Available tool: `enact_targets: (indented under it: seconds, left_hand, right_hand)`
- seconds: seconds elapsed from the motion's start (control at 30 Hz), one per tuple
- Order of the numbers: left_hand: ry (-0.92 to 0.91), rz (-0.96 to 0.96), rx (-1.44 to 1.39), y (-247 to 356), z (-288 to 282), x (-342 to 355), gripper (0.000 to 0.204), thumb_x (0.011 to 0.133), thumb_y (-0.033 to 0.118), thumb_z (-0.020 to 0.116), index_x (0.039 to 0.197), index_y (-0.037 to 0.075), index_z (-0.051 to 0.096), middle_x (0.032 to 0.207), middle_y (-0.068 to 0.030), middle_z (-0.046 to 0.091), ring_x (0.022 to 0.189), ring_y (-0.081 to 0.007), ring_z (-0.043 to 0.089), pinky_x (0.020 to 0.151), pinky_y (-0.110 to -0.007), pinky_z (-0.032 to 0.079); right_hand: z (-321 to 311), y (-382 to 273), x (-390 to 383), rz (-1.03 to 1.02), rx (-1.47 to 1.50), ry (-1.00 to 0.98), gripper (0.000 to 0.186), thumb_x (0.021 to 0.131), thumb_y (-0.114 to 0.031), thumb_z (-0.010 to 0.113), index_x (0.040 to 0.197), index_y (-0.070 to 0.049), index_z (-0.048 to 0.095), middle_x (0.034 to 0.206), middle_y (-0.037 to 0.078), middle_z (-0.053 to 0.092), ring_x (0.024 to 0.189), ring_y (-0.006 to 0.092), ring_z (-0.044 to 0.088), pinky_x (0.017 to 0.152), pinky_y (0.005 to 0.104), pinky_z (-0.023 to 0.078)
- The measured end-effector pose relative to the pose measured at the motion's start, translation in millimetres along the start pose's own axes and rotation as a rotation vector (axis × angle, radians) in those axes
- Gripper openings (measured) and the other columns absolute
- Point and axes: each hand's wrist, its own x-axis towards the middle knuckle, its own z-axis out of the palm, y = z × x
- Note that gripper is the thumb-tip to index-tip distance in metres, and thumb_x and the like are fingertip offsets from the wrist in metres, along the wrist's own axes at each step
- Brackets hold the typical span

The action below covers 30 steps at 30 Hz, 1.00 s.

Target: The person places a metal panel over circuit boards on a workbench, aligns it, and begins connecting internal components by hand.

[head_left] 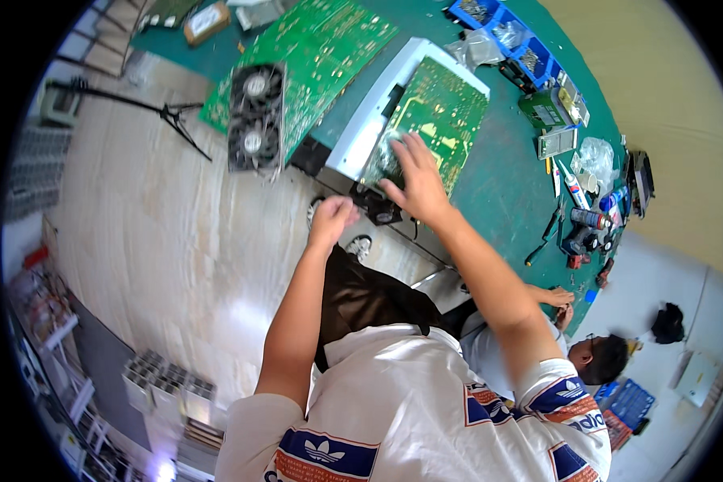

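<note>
A green circuit board (446, 112) lies on a white metal housing (360, 132) at the edge of the green workbench. My right hand (418, 185) is over the board's near part, its fingers spread and slightly blurred; whether they touch the board I cannot tell. Beneath those fingers the board's near left corner looks shiny. My left hand (332, 222) hangs off the bench edge, left of the housing, with curled fingers. Anything inside them is hidden. A black fan (384, 212) shows at the housing's near end, between my hands.
A larger green circuit board (321, 52) lies at the far left, with a black twin-fan unit (255, 116) on its edge. Blue parts bins (506, 36), a glue tube (573, 187) and a spray can (590, 218) line the right side. A co-worker (598, 359) sits at the right.
</note>
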Motion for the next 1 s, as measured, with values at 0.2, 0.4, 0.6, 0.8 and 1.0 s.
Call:
enact_targets:
  seconds: [0.2,0.4,0.6,0.8,1.0]
  left_hand:
    - [-0.109,-0.08,0.286,61,-1,-25,0.026,0.102,0.022,0.058,0.116,0.0,0.061,0.104,-0.0126,0.07,0.089,-0.0209,0.071,0.079,-0.032,0.057]
    - [-0.234,0.024,0.488,143,49,15,0.025,0.1,0.02,0.061,0.115,0.0,0.061,0.103,-0.0125,0.071,0.088,-0.0193,0.07,0.078,-0.031,0.056]
    - [-0.167,0.209,0.678,191,106,94,0.028,0.097,0.017,0.065,0.116,-0.003,0.062,0.097,-0.0087,0.069,0.084,-0.0137,0.067,0.073,-0.028,0.055]
    - [0.022,0.261,1.02,188,134,159,0.043,0.097,0.027,0.067,0.121,-0.008,0.061,0.1,-0.0098,0.07,0.085,-0.0135,0.064,0.075,-0.027,0.051]
    - [0.037,0.129,1.166,173,139,136,0.037,0.099,0.028,0.065,0.112,-0.007,0.061,0.085,-0.0028,0.06,0.077,-0.0091,0.054,0.069,-0.026,0.043]
  right_hand:
    - [-24,27,-75,0.811,0.219,0.413,0.062,0.084,-0.018,0.071,0.135,0.006,0.048,0.131,0.027,0.058,0.122,0.0419,0.056,0.105,0.0455,0.044]
    - [-24,64,-112,1.076,0.53,0.55,0.059,0.085,-0.019,0.072,0.135,0.004,0.051,0.124,0.024,0.065,0.112,0.0321,0.066,0.092,0.042,0.055]
    - [-7,102,-97,1.085,0.829,0.701,0.048,0.089,-0.014,0.072,0.131,0.005,0.056,0.121,0.019,0.067,0.109,0.0219,0.066,0.089,0.0338,0.057]
    - [7,133,-64,1.07,0.916,0.601,0.049,0.089,-0.021,0.073,0.128,0.004,0.057,0.116,0.02,0.069,0.106,0.0259,0.068,0.09,0.0374,0.055]
    - [9,93,-59,1.005,0.825,0.578,0.067,0.085,-0.021,0.07,0.137,0.01,0.043,0.139,0.03,0.049,0.13,0.0468,0.045,0.111,0.0498,0.036]
